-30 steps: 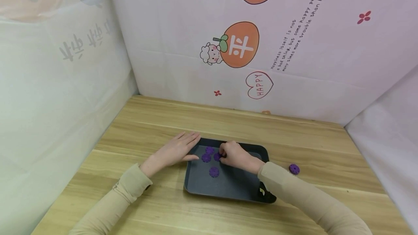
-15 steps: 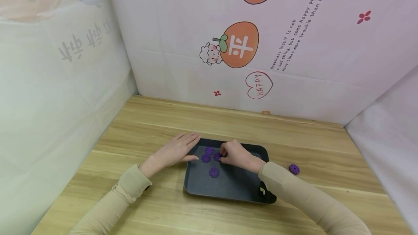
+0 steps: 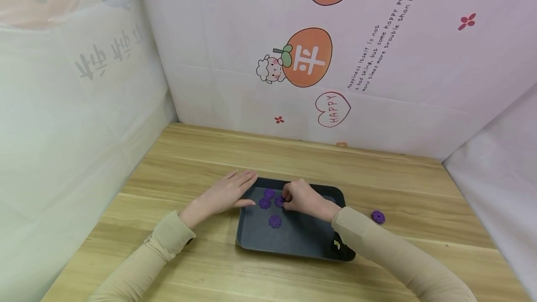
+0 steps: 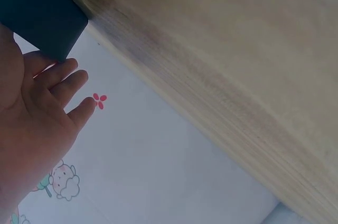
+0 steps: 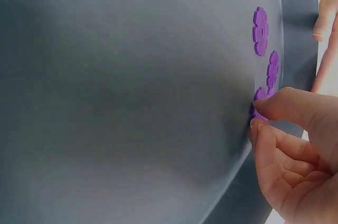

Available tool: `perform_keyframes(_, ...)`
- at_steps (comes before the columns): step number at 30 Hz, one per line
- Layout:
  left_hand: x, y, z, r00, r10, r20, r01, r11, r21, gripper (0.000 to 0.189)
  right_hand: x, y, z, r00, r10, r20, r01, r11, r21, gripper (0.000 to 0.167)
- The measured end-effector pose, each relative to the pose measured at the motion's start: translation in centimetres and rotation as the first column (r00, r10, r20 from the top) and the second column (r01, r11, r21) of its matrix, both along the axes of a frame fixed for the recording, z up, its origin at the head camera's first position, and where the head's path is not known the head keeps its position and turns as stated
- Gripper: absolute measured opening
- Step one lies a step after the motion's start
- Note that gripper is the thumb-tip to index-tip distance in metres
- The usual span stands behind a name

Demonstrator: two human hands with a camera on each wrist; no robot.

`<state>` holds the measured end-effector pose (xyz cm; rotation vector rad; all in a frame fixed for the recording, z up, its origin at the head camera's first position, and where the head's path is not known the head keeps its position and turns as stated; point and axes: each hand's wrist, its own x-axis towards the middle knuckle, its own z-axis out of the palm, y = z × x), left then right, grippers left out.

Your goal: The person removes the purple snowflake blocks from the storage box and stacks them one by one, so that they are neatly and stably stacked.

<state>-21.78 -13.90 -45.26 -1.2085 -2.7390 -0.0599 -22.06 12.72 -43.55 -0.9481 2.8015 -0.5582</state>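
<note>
A dark grey tray (image 3: 289, 236) lies on the table. Several purple flower-shaped discs with notched rims are in its far left part, among them a disc (image 3: 269, 193), another just in front of it (image 3: 264, 203), and a separate disc (image 3: 274, 221). My right hand (image 3: 308, 199) reaches into the tray and pinches a purple disc (image 3: 278, 201) between thumb and fingers; in the right wrist view that disc (image 5: 260, 96) is partly covered by the thumb. My left hand (image 3: 228, 194) rests on the tray's left rim, fingers straight; the left wrist view shows its fingertips touching the tray corner (image 4: 42, 12).
One more purple disc (image 3: 378, 217) lies on the wooden table (image 3: 201, 153) right of the tray. A printed white cloth (image 3: 235, 97) stands behind the table, with further cloth walls at both sides. The right wrist strap hides the tray's near right corner.
</note>
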Motion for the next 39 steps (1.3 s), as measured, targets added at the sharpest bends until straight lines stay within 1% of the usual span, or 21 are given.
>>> perform_keyframes(7, -0.1, 0.0, -0.1, 1.000, 0.003, 0.001, -0.003, 1.000, 0.000, 0.076, 0.1, 0.2, 0.0, 1.000, 0.001, 0.007, -0.001, 1.000, -0.011, 0.013)
perform_keyframes(15, 0.0, 0.1, 0.0, 1.000, 0.004, 0.004, -0.004, 1.000, 0.003, 0.075, 0.2, -0.1, 0.3, 0.999, -0.015, 0.031, 0.015, 1.000, 0.009, 0.013)
perform_keyframes(21, -0.1, 0.1, -0.2, 1.000, 0.006, 0.018, -0.006, 1.000, 0.000, 0.076, 0.2, -0.1, 0.3, 0.998, -0.025, 0.053, 0.024, 1.000, 0.016, 0.013)
perform_keyframes(26, -0.2, 0.1, -0.3, 1.000, 0.006, 0.020, -0.006, 1.000, 0.004, 0.076, 0.4, 0.2, 0.3, 0.999, -0.012, 0.039, 0.012, 1.000, 0.005, 0.013)
perform_keyframes(32, 0.0, 0.2, -0.3, 1.000, 0.002, 0.010, -0.002, 1.000, 0.005, 0.076, 0.6, 0.6, 0.2, 1.000, -0.004, 0.025, 0.004, 1.000, -0.004, 0.012)
perform_keyframes(39, 0.2, 0.1, -0.1, 1.000, 0.000, -0.003, 0.000, 1.000, 0.021, 0.075, 0.8, 1.4, 0.8, 1.000, -0.006, 0.029, 0.006, 1.000, -0.012, 0.013)
